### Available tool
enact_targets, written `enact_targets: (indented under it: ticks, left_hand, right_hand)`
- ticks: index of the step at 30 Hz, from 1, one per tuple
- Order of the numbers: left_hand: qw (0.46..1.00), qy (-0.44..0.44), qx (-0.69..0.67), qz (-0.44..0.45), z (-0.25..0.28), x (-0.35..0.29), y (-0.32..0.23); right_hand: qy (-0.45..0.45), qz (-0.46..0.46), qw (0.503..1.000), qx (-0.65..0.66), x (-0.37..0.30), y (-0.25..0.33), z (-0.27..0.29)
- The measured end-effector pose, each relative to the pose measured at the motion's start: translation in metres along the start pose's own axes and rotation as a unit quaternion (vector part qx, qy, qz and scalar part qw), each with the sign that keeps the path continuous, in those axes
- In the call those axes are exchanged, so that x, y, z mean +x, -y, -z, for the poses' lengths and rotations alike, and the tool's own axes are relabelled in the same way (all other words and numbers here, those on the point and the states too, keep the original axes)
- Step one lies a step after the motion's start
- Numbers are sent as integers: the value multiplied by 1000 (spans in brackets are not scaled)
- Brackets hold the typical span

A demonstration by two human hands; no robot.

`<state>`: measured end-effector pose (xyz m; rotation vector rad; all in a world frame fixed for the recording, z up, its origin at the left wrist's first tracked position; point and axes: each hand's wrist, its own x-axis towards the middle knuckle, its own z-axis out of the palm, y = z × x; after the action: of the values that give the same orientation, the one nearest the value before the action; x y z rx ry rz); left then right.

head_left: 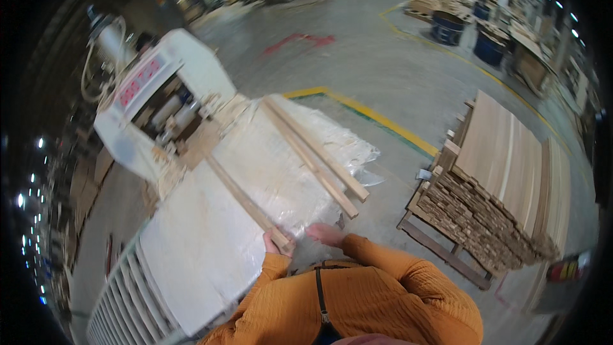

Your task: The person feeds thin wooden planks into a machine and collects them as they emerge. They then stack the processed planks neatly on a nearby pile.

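Note:
A long wooden strip (239,197) lies lengthwise on the pale work table (185,243), its far end reaching into the opening of a white machine (185,57). My left hand (279,243) is closed around the strip's near end. Just right of it, my right hand (325,234) hovers near the table's front edge, apart from the strip; its fingers are blurred and nothing shows in it. Two more wooden strips (313,165) rest side by side on the right part of the table, their near ends sticking out past the edge.
A stack of wide wooden boards (498,160) stands on a low frame to my right. Slatted metal rails (131,294) run along the table's left side. Dark drums (447,27) and piled wood are farther off at the upper right. Yellow lines (383,121) mark the grey floor.

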<state>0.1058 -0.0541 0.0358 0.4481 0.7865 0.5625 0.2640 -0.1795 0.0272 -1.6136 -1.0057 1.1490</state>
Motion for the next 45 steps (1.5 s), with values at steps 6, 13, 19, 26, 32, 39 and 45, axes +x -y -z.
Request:
enact_targets:
  ticks: [6,13,19,26,32,39,45]
  left_hand:
    - [985,144,-73,59,2,-60,61]
    - [995,15,7,95,5,-85,64]
    - [998,53,9,39,8,-71,81]
    - [944,100,284,131,-4,-63,53]
    - [938,115,270,187,0,-32,27]
    - [967,14,220,128,25,46,-37]
    - [989,-81,115,49,39,123,-138]
  right_hand:
    - [303,-239,881,275,25,17,-20]
    - [76,-37,994,73,16,14,-29]
    - [-25,40,998,-43,8,5,-34]
    - [-52,-9,999,1,1,13,-4]
    - [-194,21,965,-173,2,12,21]
    - [-255,-29,894,-368,23,18,54]
    - [-343,10,830,-439,37,17,34]
